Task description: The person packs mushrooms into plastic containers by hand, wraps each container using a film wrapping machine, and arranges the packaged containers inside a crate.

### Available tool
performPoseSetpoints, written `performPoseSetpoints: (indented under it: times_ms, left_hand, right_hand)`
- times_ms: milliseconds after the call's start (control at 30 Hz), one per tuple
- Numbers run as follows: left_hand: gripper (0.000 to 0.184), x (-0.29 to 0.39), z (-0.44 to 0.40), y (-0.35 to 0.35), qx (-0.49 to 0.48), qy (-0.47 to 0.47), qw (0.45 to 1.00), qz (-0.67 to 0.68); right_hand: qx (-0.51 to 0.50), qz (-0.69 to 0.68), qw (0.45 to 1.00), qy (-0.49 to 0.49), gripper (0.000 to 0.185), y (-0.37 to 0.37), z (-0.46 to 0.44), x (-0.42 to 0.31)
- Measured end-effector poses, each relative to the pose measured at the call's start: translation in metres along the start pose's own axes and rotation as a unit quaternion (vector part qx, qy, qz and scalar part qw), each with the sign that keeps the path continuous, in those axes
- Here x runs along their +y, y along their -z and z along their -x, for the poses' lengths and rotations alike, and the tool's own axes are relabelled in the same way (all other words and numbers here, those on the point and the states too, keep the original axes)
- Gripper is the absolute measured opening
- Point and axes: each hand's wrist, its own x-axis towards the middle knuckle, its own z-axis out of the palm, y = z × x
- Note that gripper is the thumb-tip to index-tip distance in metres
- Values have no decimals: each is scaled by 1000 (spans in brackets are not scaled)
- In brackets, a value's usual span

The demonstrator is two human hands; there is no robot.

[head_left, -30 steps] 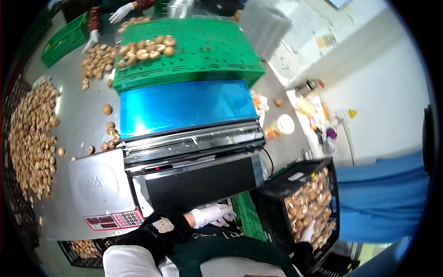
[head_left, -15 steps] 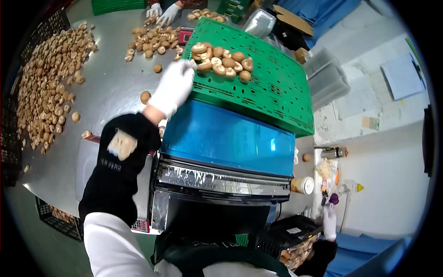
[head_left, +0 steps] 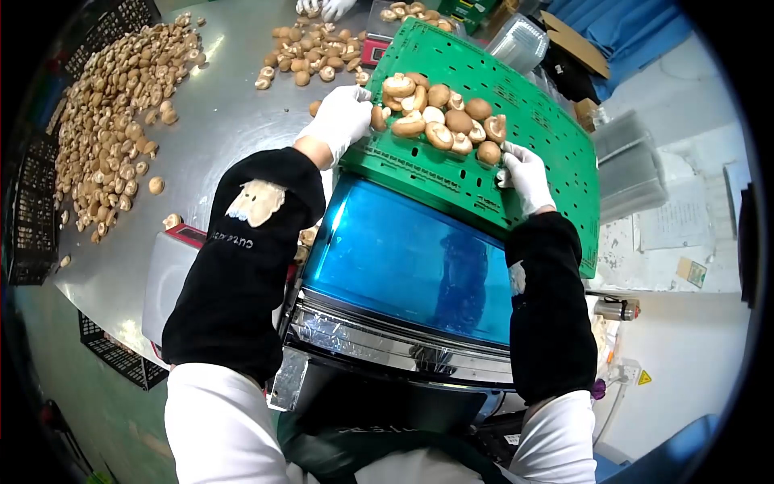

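Observation:
On the green crate (head_left: 516,121) lies a group of brown mushrooms (head_left: 459,122), seemingly in a clear tray whose edges are hard to make out. My left hand (head_left: 342,119), in a white glove, is at the left end of the group with its fingers closed on that edge. At the right end, my right hand (head_left: 525,177), also gloved, has its fingers curled against the edge. Just below the crate is the blue-covered top (head_left: 403,258) of a machine, between my two forearms.
A large mushroom heap (head_left: 113,129) spreads over the metal table (head_left: 234,121) at left. A co-worker's gloved hands (head_left: 326,8) are at the top, near a smaller pile (head_left: 314,52). Clear empty trays (head_left: 629,165) stand right of the crate. A scale (head_left: 168,282) sits at lower left.
My left hand has stayed at the left end of the mushrooms after reaching up from below. My right hand has come from the black crate at lower right to their right end. The view has shifted.

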Motion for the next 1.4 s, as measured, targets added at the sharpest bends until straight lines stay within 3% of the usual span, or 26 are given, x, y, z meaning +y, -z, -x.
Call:
performPoseSetpoints:
  times_ms: [200,400,500,567,633,667,767,800,867,900,933,1000,1033,1067,1133,1167,1200,1300,1333,1367,1400]
  left_hand:
    - [34,14,81,-6,-86,-59,990,92]
    - [29,-7,163,-39,-173,16,975,142]
    - [27,-25,178,-63,-150,-57,985,-67]
    - [27,-29,184,-72,-137,-71,981,-118]
    - [26,-27,189,-68,-143,-128,950,-248]
    - [25,-26,190,-64,-196,-89,938,-272]
    - [26,3,211,-31,-224,-118,877,-409]
    - [35,-12,219,-23,-152,-249,869,-400]
    - [47,10,236,0,-211,-343,761,-508]
    - [57,3,240,4,-226,-418,717,-510]
    - [60,-2,245,1,-275,-427,694,-511]
    - [57,-20,245,-6,-325,-478,651,-492]
    - [54,-26,244,-14,-339,-476,632,-509]
    - [42,-33,241,-18,-336,-480,652,-481]
    - [26,-31,242,-22,-311,-488,677,-455]
    - [16,-32,249,-22,-288,-453,726,-429]
    - [15,-35,254,-23,-271,-427,720,-476]
    - [12,-26,291,-18,-219,-332,813,-425]
    - [9,-28,302,-12,-246,-326,833,-374]
    - [11,-22,321,-7,-230,-255,873,-347]
    - [17,-24,331,0,-253,-200,890,-324]
  right_hand:
    - [31,-51,998,1,30,30,101,16]
    - [34,-20,997,-65,27,57,215,70]
    - [76,71,994,-42,25,54,237,98]
    - [84,126,988,-41,27,50,244,115]
    - [71,172,982,-14,25,53,252,119]
    - [54,200,978,-14,25,58,256,125]
    - [33,410,910,53,21,67,284,90]
    - [40,410,909,66,26,71,293,83]
    - [-8,506,841,191,42,81,304,75]
    - [-40,639,736,219,55,81,309,72]
    - [-40,638,736,222,55,79,310,72]
    - [-151,693,624,329,56,72,311,74]
    - [-182,674,624,351,53,67,307,82]
    - [-194,683,592,381,51,63,302,89]
    - [-225,686,593,357,46,64,295,91]
    - [-198,646,636,373,44,69,297,101]
    - [-179,588,708,349,36,66,307,99]
    - [-74,348,886,296,8,56,335,112]
    - [-93,344,907,223,5,57,354,99]
    - [-78,315,926,192,6,57,373,90]
    - [-126,276,945,123,8,65,388,80]
